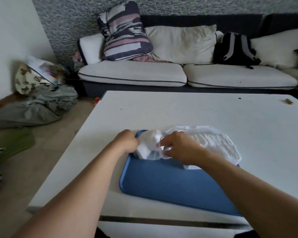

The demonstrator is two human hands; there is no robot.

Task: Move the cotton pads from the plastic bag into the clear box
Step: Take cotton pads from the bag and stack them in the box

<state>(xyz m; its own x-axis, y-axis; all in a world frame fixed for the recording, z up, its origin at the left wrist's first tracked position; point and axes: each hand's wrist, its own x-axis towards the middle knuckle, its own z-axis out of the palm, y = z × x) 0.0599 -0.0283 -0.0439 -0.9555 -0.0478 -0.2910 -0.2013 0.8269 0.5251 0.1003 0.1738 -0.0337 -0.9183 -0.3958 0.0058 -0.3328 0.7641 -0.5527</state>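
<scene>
Crinkly plastic bag at the tray's far edge: I pinch its mouth, left hand fisted on it, right hand gripping; light, slippery, I judge.

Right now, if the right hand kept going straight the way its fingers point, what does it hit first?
The right hand points left, fingers pinching the plastic bag. Going straight on, it would likely meet the bag's bunched end first, then the left hand gripping it. Depth is unclear.
</scene>
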